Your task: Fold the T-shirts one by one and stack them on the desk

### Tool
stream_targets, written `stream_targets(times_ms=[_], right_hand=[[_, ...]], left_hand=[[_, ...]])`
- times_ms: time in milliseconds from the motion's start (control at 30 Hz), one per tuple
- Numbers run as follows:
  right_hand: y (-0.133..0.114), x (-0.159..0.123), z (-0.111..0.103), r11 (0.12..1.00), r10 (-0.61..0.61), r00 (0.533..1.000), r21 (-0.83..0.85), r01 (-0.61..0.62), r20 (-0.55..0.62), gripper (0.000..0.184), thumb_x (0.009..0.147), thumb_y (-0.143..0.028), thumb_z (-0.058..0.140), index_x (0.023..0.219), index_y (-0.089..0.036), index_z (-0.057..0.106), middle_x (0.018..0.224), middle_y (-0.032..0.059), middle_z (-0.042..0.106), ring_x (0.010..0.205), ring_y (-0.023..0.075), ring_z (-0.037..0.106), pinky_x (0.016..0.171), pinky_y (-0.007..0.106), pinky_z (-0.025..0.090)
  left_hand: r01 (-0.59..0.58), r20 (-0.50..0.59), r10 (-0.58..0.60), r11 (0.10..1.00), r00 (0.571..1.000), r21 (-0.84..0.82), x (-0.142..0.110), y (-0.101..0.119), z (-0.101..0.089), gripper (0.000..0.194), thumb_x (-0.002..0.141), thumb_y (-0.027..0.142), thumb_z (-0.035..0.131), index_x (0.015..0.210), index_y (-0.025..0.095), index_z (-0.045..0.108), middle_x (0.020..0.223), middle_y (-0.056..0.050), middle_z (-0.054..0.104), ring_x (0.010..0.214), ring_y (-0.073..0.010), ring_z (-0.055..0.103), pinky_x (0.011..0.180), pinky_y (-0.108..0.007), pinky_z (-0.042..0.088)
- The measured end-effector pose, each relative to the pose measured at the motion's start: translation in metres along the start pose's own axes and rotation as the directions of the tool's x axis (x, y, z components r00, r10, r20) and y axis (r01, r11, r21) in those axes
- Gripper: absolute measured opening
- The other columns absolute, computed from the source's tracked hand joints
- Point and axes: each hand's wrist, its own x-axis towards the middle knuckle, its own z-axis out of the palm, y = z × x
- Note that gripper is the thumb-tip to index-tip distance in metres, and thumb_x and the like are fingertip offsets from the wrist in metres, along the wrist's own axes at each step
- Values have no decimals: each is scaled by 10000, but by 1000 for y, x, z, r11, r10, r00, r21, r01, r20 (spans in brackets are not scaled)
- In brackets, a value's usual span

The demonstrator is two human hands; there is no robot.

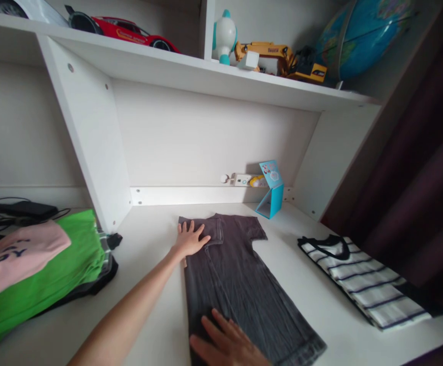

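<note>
A dark grey T-shirt [240,284] lies on the white desk [148,244], its left side folded in, one sleeve sticking out at the right. My left hand [189,239] rests flat with fingers spread on the shirt's upper left corner near the collar. My right hand [229,343] lies flat and open on the shirt's lower part, close to the bottom edge of the view.
A folded black-and-white striped shirt [370,284] lies at the right. A pile of green and pink clothes [34,269] sits at the left beside a white divider panel [91,147]. A blue card stand [270,190] is at the back. Toys and a globe [362,35] fill the shelf above.
</note>
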Motion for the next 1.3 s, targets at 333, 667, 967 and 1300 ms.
stream_targets(times_ms=[333,667,967,1300], right_hand=[[193,85,-76,567,817,576,-161,-808,-12,330,875,-268,438,1142,-91,514,1130,148,559,1064,228,510,906,369,386],[238,104,-60,381,924,379,-97,-919,36,273,854,-333,512,1047,-141,539,1013,44,572,836,150,575,709,329,494],[145,181,-64,729,658,745,-154,-667,-110,239,813,-205,465,1029,-141,545,1006,97,587,924,199,557,759,288,403],[64,153,-39,933,359,919,-89,-349,164,381,766,-347,544,1119,-208,504,1049,54,595,916,182,575,763,253,415]], left_hand=[[-10,-17,9,999,1000,-50,-3,5,9,712,733,742,151,1339,389,273,1457,-26,171,1278,-462,25,939,-662,47],[88,-54,-92,994,994,-68,-2,2,9,964,602,847,213,1370,267,256,1448,-138,163,1287,-439,53,995,-560,95],[101,-248,-242,875,938,-473,4,-4,8,499,896,429,188,1370,280,237,1380,-46,362,1286,-272,254,1017,-493,187],[92,-300,-371,750,879,-655,2,-20,8,481,876,356,341,1325,183,325,1175,-71,570,1050,-213,538,885,-328,406]])
